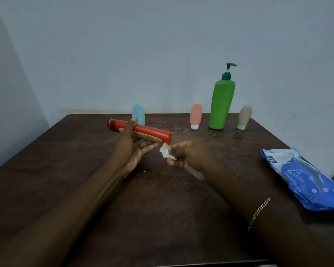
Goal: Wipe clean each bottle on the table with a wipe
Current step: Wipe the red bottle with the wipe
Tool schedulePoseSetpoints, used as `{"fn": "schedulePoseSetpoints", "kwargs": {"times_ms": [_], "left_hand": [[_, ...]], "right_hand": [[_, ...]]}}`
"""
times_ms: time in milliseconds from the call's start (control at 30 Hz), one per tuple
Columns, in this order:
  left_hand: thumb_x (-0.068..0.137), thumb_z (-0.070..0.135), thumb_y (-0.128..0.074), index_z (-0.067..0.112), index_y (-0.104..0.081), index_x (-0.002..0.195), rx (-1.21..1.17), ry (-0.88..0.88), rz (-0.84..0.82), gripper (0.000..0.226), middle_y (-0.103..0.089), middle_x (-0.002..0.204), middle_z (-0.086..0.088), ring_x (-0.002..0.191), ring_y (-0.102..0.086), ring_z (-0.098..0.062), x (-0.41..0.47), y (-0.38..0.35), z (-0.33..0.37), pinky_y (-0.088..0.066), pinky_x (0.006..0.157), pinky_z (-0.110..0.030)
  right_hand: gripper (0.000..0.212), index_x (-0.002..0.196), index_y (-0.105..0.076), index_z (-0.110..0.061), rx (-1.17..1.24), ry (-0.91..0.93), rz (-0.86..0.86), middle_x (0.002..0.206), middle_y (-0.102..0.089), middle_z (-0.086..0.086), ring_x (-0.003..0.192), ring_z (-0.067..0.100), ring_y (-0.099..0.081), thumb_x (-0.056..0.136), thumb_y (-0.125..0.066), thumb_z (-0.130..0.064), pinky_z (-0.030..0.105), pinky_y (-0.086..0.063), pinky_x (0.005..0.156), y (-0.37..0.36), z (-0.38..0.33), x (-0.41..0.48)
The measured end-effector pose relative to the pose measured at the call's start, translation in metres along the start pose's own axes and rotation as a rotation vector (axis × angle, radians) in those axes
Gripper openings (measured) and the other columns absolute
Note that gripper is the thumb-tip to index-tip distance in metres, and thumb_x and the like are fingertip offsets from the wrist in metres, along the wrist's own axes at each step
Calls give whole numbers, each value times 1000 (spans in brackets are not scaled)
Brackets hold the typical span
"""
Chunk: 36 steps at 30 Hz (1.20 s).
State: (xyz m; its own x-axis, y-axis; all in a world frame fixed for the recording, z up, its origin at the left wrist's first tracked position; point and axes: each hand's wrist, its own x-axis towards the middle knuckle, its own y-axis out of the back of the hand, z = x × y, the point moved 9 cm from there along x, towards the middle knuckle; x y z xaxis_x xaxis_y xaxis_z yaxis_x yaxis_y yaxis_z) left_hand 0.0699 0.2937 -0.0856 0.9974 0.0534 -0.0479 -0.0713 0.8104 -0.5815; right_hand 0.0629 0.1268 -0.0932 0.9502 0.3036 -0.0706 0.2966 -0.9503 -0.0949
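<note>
My left hand [132, 149] holds a long red bottle [152, 132] sideways above the dark wooden table [85, 170], thumb over its top. My right hand [189, 158] pinches a crumpled white wipe [165, 152] just below the bottle's right end, not quite touching it. At the back of the table stand a light blue tube [138, 113], partly hidden behind the red bottle, a pink tube [196, 115], a tall green pump bottle [221, 105] and a beige tube [244, 116].
A blue and white pack of wipes [305, 180] lies at the table's right edge. Small white crumbs dot the tabletop. A pale wall rises right behind the back row of bottles. A chain bracelet [258, 212] is on my right wrist.
</note>
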Motion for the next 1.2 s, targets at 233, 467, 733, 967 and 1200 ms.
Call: {"fn": "schedulePoseSetpoints", "kwargs": {"times_ms": [233, 467, 733, 967, 1200], "left_hand": [[79, 40, -77, 16, -45, 135, 181, -158, 66, 69, -66, 124, -15, 102, -72, -33, 1, 1, 17, -61, 75, -47], [80, 30, -82, 22, -48, 131, 434, -265, 100, 62, -68, 116, -2, 93, -75, -26, 15, -15, 35, -61, 74, -55], [71, 34, -90, 25, -49, 134, 699, -349, 125, 76, -67, 124, -3, 107, -69, -30, 77, -63, 49, -61, 73, -58], [81, 33, -82, 23, -42, 140, 947, -384, 157, 73, -57, 140, -2, 124, -59, -30, 128, -86, 30, -59, 86, -52], [83, 29, -81, 19, -42, 140, 1059, -395, 153, 70, -57, 139, -5, 124, -58, -31, 152, -94, 22, -56, 93, -55]], "right_hand": [[9, 92, -66, 5, 10, 83, 31, 83, -70, 20, 60, 16, -63, 91, -57, 3, 20, -53, 52, 29, -17, 6], [16, 98, -67, 4, 112, 266, 369, 101, -69, 21, 83, 24, -67, 88, -57, 11, 27, -59, 65, 96, -20, 22], [33, 109, -71, -1, -61, 334, 549, 90, -72, -5, 84, 9, -68, 77, -72, 7, 20, -55, 80, 137, -15, 27], [14, 93, -75, -2, 33, 349, 624, 82, -75, 9, 80, 24, -74, 79, -75, 2, 34, -61, 75, 147, -6, 29], [13, 85, -75, -11, -21, 323, 622, 75, -75, 4, 75, 20, -74, 79, -74, 0, 43, -62, 75, 148, -2, 37]]}}
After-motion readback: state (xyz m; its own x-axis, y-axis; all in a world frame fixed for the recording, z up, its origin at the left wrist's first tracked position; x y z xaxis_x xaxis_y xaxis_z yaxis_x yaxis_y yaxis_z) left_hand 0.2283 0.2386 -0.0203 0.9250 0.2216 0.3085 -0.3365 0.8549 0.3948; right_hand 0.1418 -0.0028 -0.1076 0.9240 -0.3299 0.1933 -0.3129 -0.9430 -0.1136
